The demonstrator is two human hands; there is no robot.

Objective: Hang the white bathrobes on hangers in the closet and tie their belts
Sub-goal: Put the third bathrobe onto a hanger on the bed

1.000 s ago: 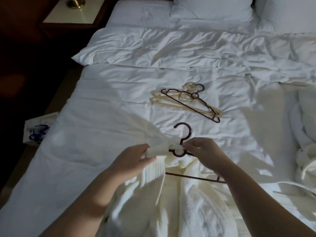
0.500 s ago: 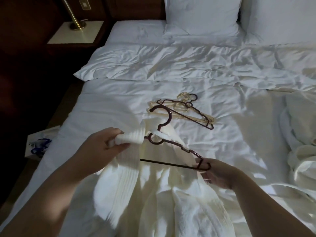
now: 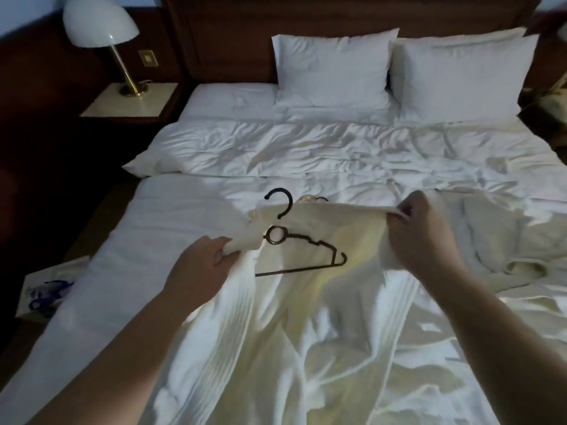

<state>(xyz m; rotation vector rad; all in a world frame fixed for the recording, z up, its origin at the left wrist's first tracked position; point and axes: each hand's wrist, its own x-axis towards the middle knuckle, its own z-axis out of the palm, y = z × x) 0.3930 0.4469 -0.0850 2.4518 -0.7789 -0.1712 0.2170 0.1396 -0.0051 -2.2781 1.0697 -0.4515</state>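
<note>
A white bathrobe (image 3: 306, 326) is held up above the bed, its collar stretched between my hands. My left hand (image 3: 199, 265) grips the collar's left end. Further right and higher, my right hand (image 3: 423, 228) pinches the other end of the collar. A dark plastic hanger (image 3: 306, 243) sits inside the robe's neck, its hook (image 3: 280, 200) poking up above the collar; its right arm shows, its left arm is under the fabric. A second white robe (image 3: 506, 250) lies crumpled on the bed at the right.
The bed (image 3: 184, 216) has a rumpled duvet and two pillows (image 3: 334, 69). Spare hangers (image 3: 313, 199) peek out just behind the collar. A lamp (image 3: 101, 29) stands on a nightstand at the back left. A white bag (image 3: 46, 292) lies on the floor at the left.
My right hand let go of the hanger's right end and took the robe's collar, pulling it up and right. The view tilted up, bringing in the pillows and lamp.
</note>
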